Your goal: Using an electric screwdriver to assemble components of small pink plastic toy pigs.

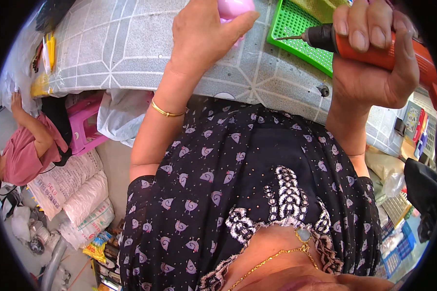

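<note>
My right hand [369,63] is wrapped round an orange electric screwdriver [361,51] with a black nose. Its thin bit [290,37] points left, over the edge of a green perforated basket [301,52]. At the top of the view my left hand [204,31] grips a glossy pink plastic piece [234,8]. Part of that piece is covered by the hand and cut off by the picture's edge. A small dark part [323,90] lies on the grey patterned tablecloth [136,43], below the basket.
Yellow mesh cloth [315,7] lies in the green basket. At left, another person [31,145] in a pink top reaches to the table by clear plastic wrap. A pink stool [85,123] and white sacks [75,189] stand below the table. Goods crowd the right side.
</note>
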`<state>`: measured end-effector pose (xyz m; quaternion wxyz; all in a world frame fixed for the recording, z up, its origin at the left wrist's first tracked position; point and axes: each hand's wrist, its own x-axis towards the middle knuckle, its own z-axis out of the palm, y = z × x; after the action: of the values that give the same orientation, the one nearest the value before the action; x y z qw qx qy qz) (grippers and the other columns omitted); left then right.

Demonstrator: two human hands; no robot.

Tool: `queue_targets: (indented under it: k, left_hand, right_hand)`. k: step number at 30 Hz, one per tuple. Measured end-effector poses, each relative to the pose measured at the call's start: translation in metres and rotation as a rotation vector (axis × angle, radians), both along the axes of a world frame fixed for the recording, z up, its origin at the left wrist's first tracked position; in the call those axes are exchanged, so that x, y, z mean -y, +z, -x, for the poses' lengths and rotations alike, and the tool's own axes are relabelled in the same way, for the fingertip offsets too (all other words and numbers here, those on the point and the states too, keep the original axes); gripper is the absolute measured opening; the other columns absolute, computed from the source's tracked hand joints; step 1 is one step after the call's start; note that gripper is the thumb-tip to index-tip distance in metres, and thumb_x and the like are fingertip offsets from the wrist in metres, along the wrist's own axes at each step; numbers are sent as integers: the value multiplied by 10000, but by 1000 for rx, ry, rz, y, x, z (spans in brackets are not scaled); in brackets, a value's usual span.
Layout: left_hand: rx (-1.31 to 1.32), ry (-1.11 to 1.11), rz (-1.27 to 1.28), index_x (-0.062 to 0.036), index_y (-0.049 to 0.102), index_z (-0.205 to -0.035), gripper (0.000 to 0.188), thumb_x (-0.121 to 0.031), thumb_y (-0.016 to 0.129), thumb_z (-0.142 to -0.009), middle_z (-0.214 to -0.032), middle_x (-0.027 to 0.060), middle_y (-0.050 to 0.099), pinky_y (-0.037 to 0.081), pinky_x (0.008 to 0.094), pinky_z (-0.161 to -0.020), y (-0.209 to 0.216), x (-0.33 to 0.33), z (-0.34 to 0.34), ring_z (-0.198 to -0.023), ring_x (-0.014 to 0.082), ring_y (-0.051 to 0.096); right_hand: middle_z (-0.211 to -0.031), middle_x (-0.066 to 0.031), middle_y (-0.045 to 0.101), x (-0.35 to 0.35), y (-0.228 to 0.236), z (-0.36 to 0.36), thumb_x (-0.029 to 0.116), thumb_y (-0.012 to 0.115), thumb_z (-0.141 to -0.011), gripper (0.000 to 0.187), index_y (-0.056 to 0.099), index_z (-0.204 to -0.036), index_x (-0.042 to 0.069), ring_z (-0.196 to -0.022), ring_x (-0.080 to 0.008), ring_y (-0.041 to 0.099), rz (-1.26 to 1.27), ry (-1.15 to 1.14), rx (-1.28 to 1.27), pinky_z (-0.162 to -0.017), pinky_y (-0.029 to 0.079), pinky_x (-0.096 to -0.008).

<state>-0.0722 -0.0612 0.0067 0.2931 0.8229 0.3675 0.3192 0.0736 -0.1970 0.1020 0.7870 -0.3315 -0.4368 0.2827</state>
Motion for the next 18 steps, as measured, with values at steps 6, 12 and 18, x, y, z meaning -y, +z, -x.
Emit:
queue_targets:
  k: [6, 12, 18]
  left_hand:
    - [406, -4, 611, 67, 596, -1277, 533, -202, 805, -867, -1057, 178, 720, 577, 313, -640, 0, 9, -8, -796, 237, 731]
    - [978, -179, 1351, 47, 584, -1285, 521, -225, 766, -879, -1038, 191, 729, 601, 326, -643, -9, 5, -2, -801, 264, 746]
    - [1241, -354, 1715, -21, 618, -1248, 470, -324, 733, -906, -1110, 201, 709, 646, 500, -770, -15, 18, -14, -1041, 359, 714]
  right_hand:
    - [-862, -15, 588, 5, -9, -3, 253, 612, -1022, 252, 486, -1145, 72, -702, -144, 620, -32, -41, -86, -704, 550, -311]
    - [-871, -17, 589, 8, -9, 0, 253, 626, -1005, 259, 504, -1139, 68, -723, -146, 615, -33, -27, -110, -720, 533, -315]
    - [-872, -16, 576, 21, -5, -12, 258, 630, -986, 242, 537, -1107, 70, -740, -144, 589, -8, 19, -88, -738, 498, -325]
